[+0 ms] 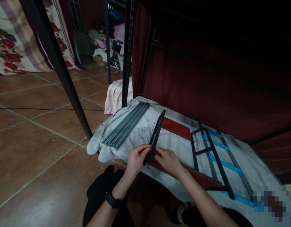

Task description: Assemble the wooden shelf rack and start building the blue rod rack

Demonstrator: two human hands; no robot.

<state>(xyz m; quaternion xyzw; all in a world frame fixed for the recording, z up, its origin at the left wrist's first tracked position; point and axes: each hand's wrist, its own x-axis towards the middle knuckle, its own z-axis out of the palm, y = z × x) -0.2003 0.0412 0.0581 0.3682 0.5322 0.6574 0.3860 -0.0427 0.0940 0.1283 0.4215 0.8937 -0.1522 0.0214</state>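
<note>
A narrow black metal frame [157,130] stands tilted over the cloth-covered surface, its near end between my two hands. My left hand [137,159] is closed in a pinch against the frame's left side; whatever lies between its fingertips is too small to make out. On the other side, my right hand [168,160] has its thumb and fingers closed on the frame's lower end. Just left of the frame, a few thin screws [141,137] lie on the grey cloth [126,151]. Behind and below the frame are a red-brown panel [176,127] and a second red-brown panel [202,178].
Several grey metal tubes [128,124] lie bundled at left. A black ladder-like frame [213,157] and dark rods with blue strips [222,146] lie at right. Black uprights [62,69] rise at left; a maroon curtain [195,82] hangs behind.
</note>
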